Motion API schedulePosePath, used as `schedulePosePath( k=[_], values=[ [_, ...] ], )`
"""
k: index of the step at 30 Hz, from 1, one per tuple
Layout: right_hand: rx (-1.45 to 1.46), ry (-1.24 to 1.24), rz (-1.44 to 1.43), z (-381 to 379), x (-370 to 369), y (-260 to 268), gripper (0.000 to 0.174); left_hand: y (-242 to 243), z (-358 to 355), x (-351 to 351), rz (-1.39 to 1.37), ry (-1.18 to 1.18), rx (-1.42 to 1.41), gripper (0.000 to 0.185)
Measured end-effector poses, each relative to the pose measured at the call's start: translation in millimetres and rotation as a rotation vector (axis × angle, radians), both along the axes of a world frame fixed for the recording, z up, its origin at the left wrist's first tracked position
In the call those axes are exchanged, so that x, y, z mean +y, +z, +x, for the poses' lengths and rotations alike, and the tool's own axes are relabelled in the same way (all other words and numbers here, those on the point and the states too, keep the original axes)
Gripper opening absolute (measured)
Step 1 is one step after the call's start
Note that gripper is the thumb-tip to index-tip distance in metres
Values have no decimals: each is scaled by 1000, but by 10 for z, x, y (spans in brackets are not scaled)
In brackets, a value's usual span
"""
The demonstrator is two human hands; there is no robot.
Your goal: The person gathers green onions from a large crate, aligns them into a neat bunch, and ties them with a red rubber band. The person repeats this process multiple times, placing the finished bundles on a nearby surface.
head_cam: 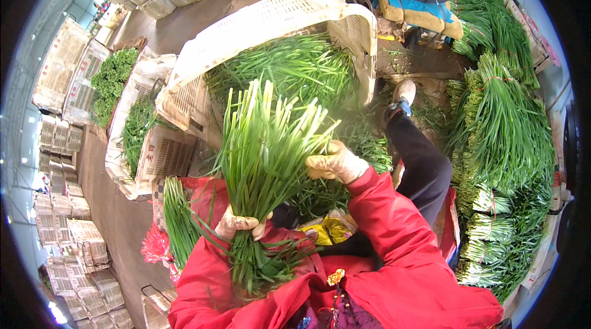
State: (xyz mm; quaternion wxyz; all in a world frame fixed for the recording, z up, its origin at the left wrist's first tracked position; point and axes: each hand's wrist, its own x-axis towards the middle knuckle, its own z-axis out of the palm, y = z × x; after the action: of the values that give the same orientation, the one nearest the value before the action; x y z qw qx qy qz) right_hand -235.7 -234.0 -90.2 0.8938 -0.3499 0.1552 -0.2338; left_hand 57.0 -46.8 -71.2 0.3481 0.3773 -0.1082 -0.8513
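My gloved left hand [242, 223] grips a thick bunch of garlic chives [268, 158] around its leafy part. The pale stalk ends fan out upward, and the leaf tips hang down over my lap. At the right edge of the bunch, my gloved right hand [339, 162] has its fingers curled closed on some outer stalks. Beyond the bunch, a cream plastic crate [258, 12] lies tilted with loose chives [295, 63] inside. More loose chives [323, 195] lie below my right hand, partly hidden by it and the bunch.
To the right, tied chive bundles [503, 125] are piled high. Another bundle [177, 218] lies at my left, beside red ties [156, 243]. A crate of greens [138, 139] stands further left. At the top sits a padded seat [415, 12]. Stacked crates [87, 278] line the far left.
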Motion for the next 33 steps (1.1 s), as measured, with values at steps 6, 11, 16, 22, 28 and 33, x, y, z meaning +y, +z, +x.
schedulePosePath(
  k=[6,11,16,22,28,33],
  values=[
    [113,-650,-260,-831,-618,-49,44,339,67,388,-66,-228,-553,64],
    [101,-147,-369,-534,-446,190,102,564,-178,361,-258,-143,-316,50],
    [175,266,-526,70,-133,10,93,668,-258,372,-178,-215,-348,62],
    [-68,-160,-139,-726,-681,-138,48,818,-265,493,-67,-124,-427,58],
    [379,-11,-534,-405,34,365,100,871,-391,324,-56,-215,-647,48],
    [192,-442,-251,-59,31,260,40,897,-456,360,78,-170,-715,64]
  ],
)
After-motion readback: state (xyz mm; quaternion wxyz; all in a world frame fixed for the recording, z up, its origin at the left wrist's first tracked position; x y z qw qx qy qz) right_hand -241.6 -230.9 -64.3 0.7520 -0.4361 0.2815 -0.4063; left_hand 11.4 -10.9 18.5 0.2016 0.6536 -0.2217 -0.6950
